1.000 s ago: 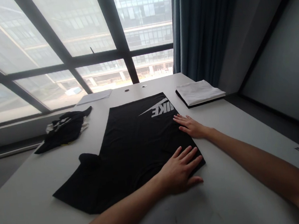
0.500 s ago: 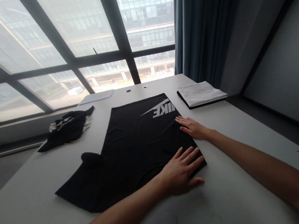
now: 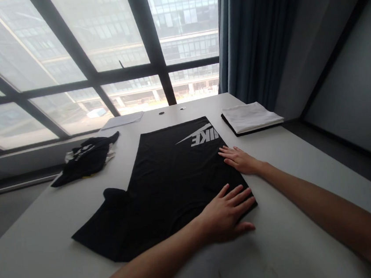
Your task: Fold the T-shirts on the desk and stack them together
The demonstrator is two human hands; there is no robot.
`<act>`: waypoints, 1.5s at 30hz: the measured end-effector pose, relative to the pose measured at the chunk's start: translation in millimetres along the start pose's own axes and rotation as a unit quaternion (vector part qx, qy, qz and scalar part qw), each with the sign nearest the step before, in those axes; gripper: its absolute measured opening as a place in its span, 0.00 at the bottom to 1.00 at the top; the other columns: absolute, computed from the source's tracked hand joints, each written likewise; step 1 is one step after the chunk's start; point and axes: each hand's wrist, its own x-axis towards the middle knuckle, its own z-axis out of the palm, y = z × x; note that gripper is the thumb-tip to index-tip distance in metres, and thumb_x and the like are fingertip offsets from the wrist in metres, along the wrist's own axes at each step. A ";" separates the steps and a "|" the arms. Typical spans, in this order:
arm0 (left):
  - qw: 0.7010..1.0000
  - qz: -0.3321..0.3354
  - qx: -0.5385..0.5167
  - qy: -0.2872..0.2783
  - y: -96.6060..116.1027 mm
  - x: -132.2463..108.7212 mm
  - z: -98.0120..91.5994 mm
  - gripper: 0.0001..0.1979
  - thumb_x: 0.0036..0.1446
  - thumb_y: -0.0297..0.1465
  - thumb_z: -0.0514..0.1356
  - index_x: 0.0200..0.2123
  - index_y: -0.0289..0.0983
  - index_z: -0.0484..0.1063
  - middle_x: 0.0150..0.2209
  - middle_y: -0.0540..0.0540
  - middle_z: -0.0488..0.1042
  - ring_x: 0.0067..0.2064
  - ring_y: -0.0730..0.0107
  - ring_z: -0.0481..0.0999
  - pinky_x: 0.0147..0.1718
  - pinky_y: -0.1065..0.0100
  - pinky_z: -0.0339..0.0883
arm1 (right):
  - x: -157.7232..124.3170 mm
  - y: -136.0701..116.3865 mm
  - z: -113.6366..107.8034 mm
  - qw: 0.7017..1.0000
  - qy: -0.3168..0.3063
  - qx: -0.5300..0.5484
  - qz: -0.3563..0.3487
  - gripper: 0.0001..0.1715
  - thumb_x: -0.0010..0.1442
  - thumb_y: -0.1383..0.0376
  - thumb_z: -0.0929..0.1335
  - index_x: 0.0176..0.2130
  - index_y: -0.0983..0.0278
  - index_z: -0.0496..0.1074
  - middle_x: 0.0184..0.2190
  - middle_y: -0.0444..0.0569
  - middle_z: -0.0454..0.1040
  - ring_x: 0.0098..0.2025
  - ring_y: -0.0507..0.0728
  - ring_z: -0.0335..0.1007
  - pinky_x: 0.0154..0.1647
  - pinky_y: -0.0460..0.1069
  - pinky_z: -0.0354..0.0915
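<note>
A black T-shirt (image 3: 172, 171) lies spread on the white table, its right side folded inward along a straight edge. White lettering and a swoosh show near its far right corner, cut off by that fold. One sleeve sticks out at the near left. My left hand (image 3: 228, 212) rests flat on the shirt's near right corner, fingers spread, thumb over the bare tabletop. Farther along the same folded edge, my right hand (image 3: 239, 159) lies flat with fingers stretched out. My left forearm hides part of the shirt's near edge.
A crumpled black and white garment (image 3: 86, 160) lies at the table's left edge. Folded white and black cloths (image 3: 251, 116) are stacked at the far right. A thin white sheet (image 3: 122, 120) lies at the back left of the table (image 3: 291, 172). Windows and a blue curtain (image 3: 248, 39) stand behind.
The view has shifted very slightly. Both hands stay flat in the same places on the shirt, which looks unchanged.
</note>
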 end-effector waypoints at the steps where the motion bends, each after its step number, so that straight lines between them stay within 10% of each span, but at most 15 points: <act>1: 1.000 0.000 0.001 0.001 -0.1 0.1 0.3 0.36 0.68 0.54 0.48 0.72 0.43 0.51 0.73 0.42 0.51 0.73 0.50 0.48 0.69 0.42 0.40 | -0.1 -0.1 0.1 1.000 0.001 -0.004 0.000 0.30 0.73 0.51 0.55 0.69 0.54 0.60 0.72 0.50 0.54 0.74 0.63 0.43 0.71 0.70 0.43; 45: 1.000 -0.001 0.004 0.007 -1.5 -0.1 4.3 0.36 0.68 0.54 0.48 0.72 0.43 0.52 0.73 0.43 0.50 0.73 0.51 0.48 0.69 0.41 0.39 | -0.8 0.3 0.8 1.000 0.004 -0.007 0.001 0.32 0.72 0.48 0.55 0.69 0.54 0.60 0.71 0.51 0.55 0.73 0.64 0.46 0.71 0.69 0.44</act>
